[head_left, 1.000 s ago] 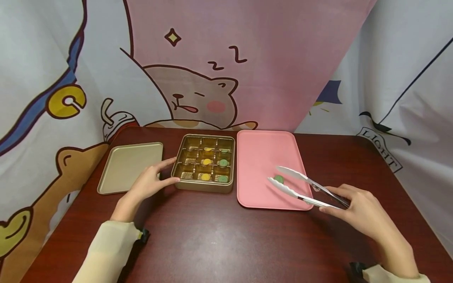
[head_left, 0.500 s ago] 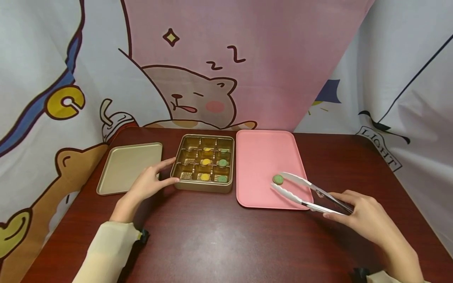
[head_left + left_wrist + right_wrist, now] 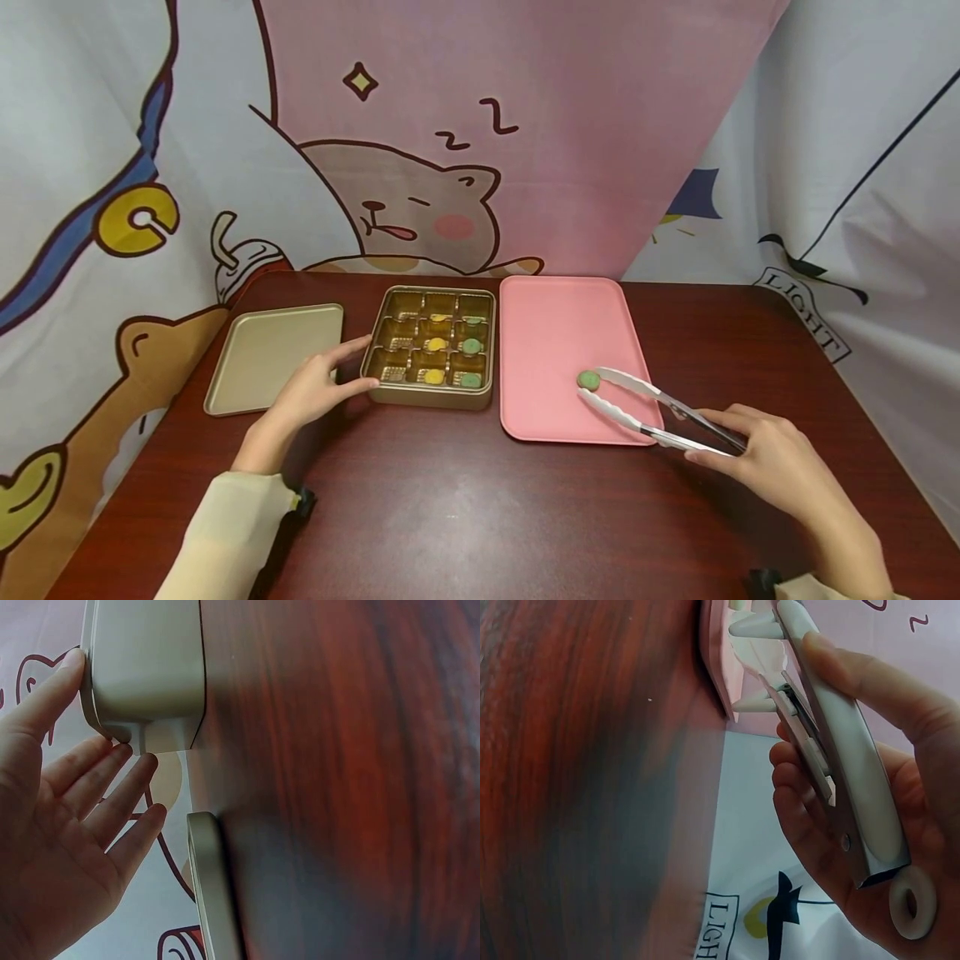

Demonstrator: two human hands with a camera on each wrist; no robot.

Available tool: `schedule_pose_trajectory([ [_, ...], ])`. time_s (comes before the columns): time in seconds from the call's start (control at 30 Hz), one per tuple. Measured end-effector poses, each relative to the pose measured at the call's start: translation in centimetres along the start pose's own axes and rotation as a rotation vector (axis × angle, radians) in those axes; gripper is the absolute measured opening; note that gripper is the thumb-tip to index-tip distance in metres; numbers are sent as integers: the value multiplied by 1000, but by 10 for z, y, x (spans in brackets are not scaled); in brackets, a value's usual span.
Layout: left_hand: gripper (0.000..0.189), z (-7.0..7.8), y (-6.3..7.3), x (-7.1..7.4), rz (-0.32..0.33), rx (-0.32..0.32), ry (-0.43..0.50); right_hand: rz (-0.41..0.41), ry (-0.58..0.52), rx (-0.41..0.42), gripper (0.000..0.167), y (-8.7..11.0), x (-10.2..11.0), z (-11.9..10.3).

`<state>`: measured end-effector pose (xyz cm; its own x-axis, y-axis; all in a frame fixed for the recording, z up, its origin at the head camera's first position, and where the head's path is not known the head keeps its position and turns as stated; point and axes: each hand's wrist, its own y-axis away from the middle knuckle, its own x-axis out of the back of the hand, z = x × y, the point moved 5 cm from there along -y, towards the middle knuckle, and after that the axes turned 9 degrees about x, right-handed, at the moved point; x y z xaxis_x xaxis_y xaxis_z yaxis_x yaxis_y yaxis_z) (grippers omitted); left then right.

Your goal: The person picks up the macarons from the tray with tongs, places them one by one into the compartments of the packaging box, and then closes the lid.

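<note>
My left hand (image 3: 310,387) touches the near left corner of a gold divided tin (image 3: 431,398), its thumb and straight fingers along two sides in the left wrist view. Round green and yellow pieces, such as a yellow disc (image 3: 433,377) and a green disc (image 3: 470,380), lie in the middle and right columns; the left column holds none. My right hand (image 3: 768,454) grips metal tongs with white tips (image 3: 611,412). Their spread tips stand close about a loose green disc (image 3: 588,381) on the pink tray (image 3: 555,325). In the right wrist view, thumb and fingers wrap the tongs' handles (image 3: 855,765).
A flat gold lid (image 3: 273,350) lies on the dark wooden table (image 3: 450,500), left of the tin. The pink tray stands right beside the tin. A printed cloth (image 3: 570,125) hangs behind and at both sides.
The right hand has drawn the tongs slightly right and toward the person, so the green disc shows more fully at their tips. The left hand stays at the tin.
</note>
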<state>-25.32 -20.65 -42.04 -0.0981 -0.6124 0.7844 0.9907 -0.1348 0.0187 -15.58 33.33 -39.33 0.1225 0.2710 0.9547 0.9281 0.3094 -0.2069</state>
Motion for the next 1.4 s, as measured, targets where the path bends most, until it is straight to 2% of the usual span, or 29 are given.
schedule_pose_trajectory([
  [0.17,73,0,0,0,-4,7,7,-12,-4,-14,59,-1,-3,-1],
  [0.53,72,1,1,1,8,-3,-8,52,0,16,50,-1,-1,0],
  [1.0,72,1,1,0,2,-7,-6,139,-4,113,46,-7,5,-11],
  [1.23,71,0,1,0,2,-12,-5,108,7,101,47,-15,8,-17],
  [1.4,73,0,-1,0,-3,-5,-3,121,5,127,46,-24,12,-25],
])
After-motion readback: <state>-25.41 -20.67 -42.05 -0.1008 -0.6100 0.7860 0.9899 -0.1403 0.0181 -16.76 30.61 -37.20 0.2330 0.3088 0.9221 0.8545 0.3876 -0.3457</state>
